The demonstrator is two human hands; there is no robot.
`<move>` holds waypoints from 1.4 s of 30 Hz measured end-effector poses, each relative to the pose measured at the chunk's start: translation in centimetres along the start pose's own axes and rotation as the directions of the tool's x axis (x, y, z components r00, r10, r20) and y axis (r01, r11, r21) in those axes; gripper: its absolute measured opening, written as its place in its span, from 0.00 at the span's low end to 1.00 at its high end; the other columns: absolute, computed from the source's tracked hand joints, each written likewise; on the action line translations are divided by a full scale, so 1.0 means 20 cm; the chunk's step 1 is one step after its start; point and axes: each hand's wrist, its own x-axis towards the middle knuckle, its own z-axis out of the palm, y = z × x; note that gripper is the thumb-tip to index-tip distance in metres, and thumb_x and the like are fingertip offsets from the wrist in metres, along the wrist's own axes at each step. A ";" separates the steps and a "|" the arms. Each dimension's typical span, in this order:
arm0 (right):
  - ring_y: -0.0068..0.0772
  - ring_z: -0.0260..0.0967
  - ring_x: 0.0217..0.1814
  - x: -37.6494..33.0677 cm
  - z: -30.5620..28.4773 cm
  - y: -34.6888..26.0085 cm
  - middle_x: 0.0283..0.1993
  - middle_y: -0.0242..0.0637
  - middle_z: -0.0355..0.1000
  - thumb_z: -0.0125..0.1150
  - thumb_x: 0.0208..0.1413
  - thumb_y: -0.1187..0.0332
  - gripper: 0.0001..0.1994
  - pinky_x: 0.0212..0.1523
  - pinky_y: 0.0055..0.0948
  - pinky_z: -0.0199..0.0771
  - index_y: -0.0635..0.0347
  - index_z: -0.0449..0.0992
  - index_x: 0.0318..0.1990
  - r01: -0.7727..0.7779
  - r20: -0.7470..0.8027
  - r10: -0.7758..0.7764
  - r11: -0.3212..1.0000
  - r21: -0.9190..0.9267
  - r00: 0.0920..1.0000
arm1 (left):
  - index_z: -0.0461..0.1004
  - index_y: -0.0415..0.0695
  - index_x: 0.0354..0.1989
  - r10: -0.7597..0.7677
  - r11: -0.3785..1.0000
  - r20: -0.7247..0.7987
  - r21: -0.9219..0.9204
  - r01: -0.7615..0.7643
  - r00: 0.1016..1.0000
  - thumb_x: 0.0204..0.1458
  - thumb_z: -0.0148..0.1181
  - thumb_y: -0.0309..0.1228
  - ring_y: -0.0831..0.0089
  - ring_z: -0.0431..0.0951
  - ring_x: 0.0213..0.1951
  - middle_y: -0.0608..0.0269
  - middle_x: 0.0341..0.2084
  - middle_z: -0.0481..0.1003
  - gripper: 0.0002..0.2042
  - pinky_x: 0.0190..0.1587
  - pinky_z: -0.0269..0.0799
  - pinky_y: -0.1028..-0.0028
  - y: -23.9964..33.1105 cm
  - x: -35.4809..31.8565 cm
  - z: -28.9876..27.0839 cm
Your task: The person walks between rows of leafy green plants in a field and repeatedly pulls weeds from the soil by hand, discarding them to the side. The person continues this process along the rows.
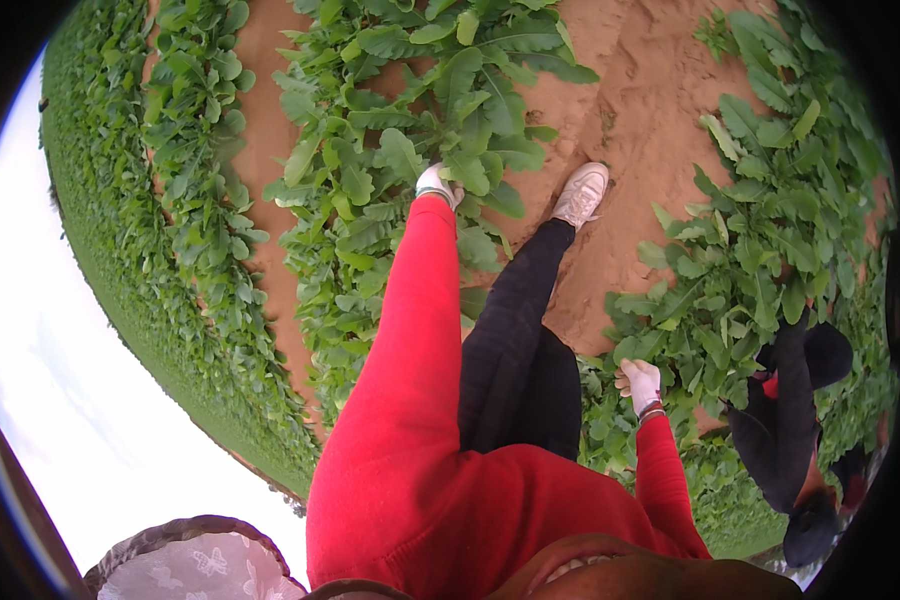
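Observation:
My left arm, in a red sleeve, stretches forward into a row of leafy green plants [400, 155]. My left hand [437, 185], in a white glove, is among their broad lobed leaves. Its visible fingers curl inward, while leaves cover the rest, so whatever they grip is hidden. Lower on the right, my right hand [643, 384] wears a white glove that leaves the fingertips bare. Those fingers are bent into a closed shape beside the right-hand plant row [760, 245]. Whether anything small is inside them does not show.
Reddish bare soil [650, 110] runs between the rows, with my pale shoe [581, 195] on it. Another person [785, 420] in dark clothing bends over plants at the right. More crop rows [185, 190] stretch away on the left.

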 end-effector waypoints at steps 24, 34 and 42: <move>0.21 0.66 0.17 -0.15 -0.03 0.05 0.26 0.35 0.73 0.57 0.54 0.63 0.12 0.15 0.19 0.63 0.65 0.74 0.31 0.052 -0.026 -0.052 0.999 0.011 0.998 | 0.71 0.41 0.32 0.193 0.967 0.167 0.135 -0.216 0.967 0.55 0.52 0.30 0.69 0.65 0.19 0.60 0.20 0.68 0.06 0.20 0.63 0.68 -0.16 -0.36 -0.18; 0.22 0.68 0.21 -0.43 -0.07 0.01 0.27 0.35 0.74 0.57 0.53 0.60 0.14 0.18 0.20 0.65 0.65 0.75 0.32 0.254 -0.060 -0.250 0.965 0.059 0.966 | 0.66 0.46 0.29 0.233 0.921 0.300 0.238 -0.309 0.925 0.54 0.56 0.32 0.76 0.64 0.14 0.67 0.17 0.68 0.07 0.17 0.60 0.73 -0.25 -1.03 -0.35; 0.21 0.69 0.20 -0.67 -0.08 0.16 0.25 0.32 0.73 0.58 0.53 0.60 0.12 0.18 0.21 0.66 0.61 0.75 0.28 0.386 -0.158 -0.362 0.907 0.169 0.919 | 0.68 0.42 0.49 0.161 0.364 0.704 0.609 -0.705 0.692 0.54 0.54 0.38 0.76 0.71 0.30 0.64 0.33 0.73 0.17 0.26 0.65 0.75 -0.28 -1.57 -0.20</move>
